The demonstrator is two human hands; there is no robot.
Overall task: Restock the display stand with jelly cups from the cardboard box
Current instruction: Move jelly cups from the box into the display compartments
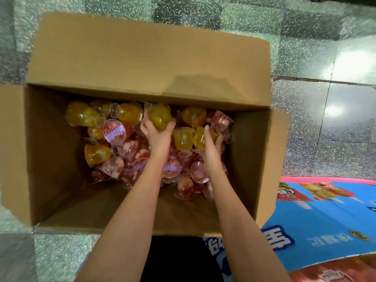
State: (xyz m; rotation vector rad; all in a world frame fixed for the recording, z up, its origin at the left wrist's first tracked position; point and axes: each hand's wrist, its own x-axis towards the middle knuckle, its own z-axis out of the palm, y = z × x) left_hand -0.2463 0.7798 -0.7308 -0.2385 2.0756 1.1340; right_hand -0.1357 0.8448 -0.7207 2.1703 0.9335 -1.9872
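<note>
L hand (157,135) grips yellow jelly cup (159,119) at far side inside cardboard box (50,151). R hand (211,151) half-curled among cups (183,139) just right of it; can't tell if it holds one. Blue printed stand (325,220), prob. the display, lies near-right, closer to R arm.

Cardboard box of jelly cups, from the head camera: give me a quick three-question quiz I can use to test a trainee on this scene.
1. True or false: the left hand grips a red cup.
2. How do the jelly cups lie in the cardboard box? A: upright in neat rows. B: in a loose jumbled pile. C: stacked in sealed bags.
3. Fill in: the blue printed board lies on the floor to the person's ___ of the box.

Key
1. False: it grips a yellow jelly cup; the right hand grips a second yellow cup.
2. B.
3. Right.
</note>
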